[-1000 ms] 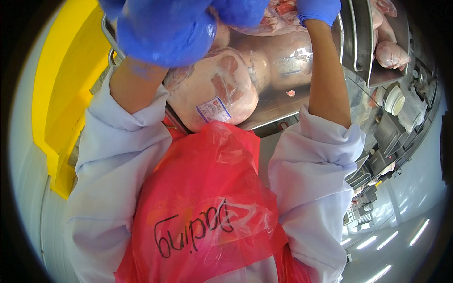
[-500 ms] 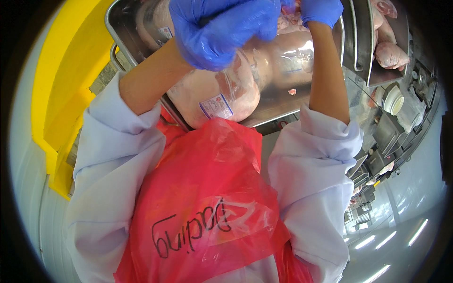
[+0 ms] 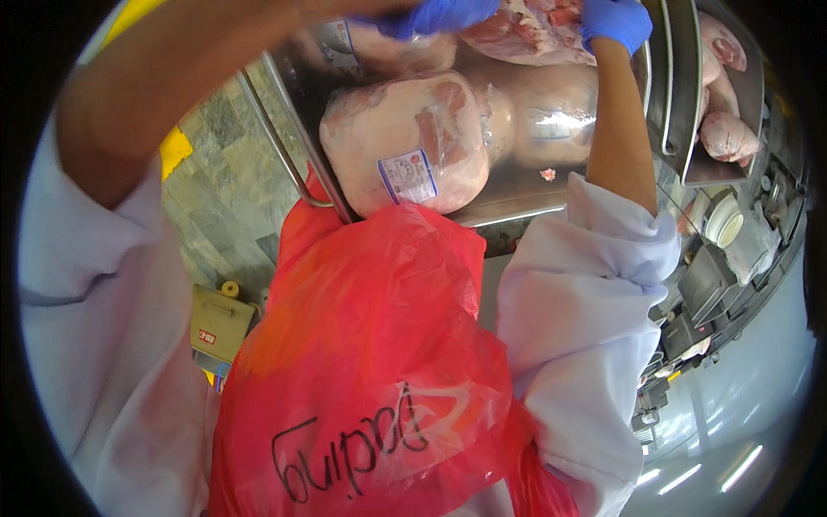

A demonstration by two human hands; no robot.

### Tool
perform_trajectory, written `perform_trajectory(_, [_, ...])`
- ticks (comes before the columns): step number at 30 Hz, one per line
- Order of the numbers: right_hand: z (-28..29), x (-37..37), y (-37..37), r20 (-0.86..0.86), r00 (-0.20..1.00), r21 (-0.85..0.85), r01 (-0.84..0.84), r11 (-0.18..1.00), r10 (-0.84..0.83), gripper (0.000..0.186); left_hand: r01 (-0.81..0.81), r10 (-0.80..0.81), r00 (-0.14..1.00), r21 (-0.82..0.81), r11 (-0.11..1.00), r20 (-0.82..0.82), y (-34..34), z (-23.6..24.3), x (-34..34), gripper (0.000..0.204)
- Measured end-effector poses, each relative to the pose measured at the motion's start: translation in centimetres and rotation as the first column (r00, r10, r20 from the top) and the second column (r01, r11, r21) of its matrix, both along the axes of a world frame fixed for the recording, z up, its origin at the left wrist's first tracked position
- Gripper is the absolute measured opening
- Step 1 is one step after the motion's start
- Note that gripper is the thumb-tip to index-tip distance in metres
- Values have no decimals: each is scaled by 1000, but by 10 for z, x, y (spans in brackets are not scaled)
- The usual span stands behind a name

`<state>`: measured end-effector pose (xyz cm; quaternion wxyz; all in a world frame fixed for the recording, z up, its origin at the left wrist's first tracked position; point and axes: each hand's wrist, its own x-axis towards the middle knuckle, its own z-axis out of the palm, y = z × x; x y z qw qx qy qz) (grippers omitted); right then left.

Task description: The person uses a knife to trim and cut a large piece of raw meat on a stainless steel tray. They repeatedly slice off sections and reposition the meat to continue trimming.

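Observation:
My right hand [image 3: 615, 22], in a blue glove, is at the top with its fingers bent against the right edge of a piece of raw meat [image 3: 525, 34]. My left hand [image 3: 444, 15], also blue-gloved, is smeared by motion at the meat's left side; its fingers cannot be made out, and the top edge cuts it off. Under and around them are plastic-wrapped meat pieces in a metal tray. The nearest wrapped cut [image 3: 405, 142] is large and pale with a white label [image 3: 408, 177]. Beside it lies another wrapped cut [image 3: 551, 112], shiny under the light.
The metal tray [image 3: 508, 207] has a bar handle [image 3: 276, 138] on its left. Right of it, a second metal tray [image 3: 732, 168] holds more raw meat [image 3: 729, 136]. A white round container [image 3: 724, 220] stands farther right. Low on the left is a tan box [image 3: 220, 320] on the tiled floor.
My left hand has swung up and away, its forearm now stretched across the upper left. The piece of raw meat shows more fully. The view has shifted, uncovering the floor at left.

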<state>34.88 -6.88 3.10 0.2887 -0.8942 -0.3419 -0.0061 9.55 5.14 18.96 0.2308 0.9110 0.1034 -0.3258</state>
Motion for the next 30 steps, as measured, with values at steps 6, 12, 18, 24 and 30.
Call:
perform_trajectory(6, [-8,11,-32,180,983,-31,-34,999,39,22,-671,690,722,-196,715,45,-70,-49,-27,44])
perform_trajectory(12, [-18,-6,-24,32,999,161,-13,987,8,20,-751,766,635,-151,643,102,-96,-78,-52,46])
perform_trajectory(18, [-4,11,-42,105,994,-45,31,999,-26,16,-552,562,827,-137,822,38,-38,-55,-33,44])
perform_trajectory(24, [-17,-5,-13,19,999,164,33,986,-36,19,-194,189,980,-98,976,-59,99,-13,19,51])
perform_trajectory(30, [-6,6,-20,200,979,35,16,999,-23,18,-251,251,957,19,968,-144,62,65,28,51])
